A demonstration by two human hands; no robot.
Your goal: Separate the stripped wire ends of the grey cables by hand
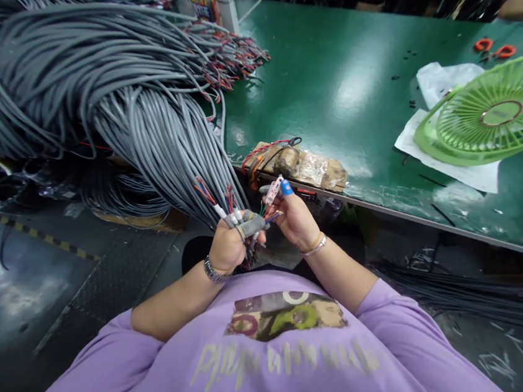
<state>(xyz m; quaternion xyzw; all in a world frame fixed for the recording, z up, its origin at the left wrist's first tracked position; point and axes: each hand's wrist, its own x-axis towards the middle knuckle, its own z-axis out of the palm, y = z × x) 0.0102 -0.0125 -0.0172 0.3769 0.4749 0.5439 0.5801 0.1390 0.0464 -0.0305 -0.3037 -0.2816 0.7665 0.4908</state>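
My left hand (231, 243) is closed around the ends of several grey cables (207, 181), whose stripped coloured wires stick out above the fist. Grey finger covers sit on its fingers. My right hand (293, 215) pinches a small white connector (272, 191) between thumb and fingers, one fingertip wrapped in blue tape. Thin coloured wires run from the connector down toward the left hand. Both hands are held close together just below the near edge of the green table (349, 74).
A huge bundle of grey cables (78, 71) fills the left side. On the table lie a taped block with red wires (299, 164), a green fan (499, 112) on white paper, and orange scissors (494, 49). More cables lie on the floor at the right.
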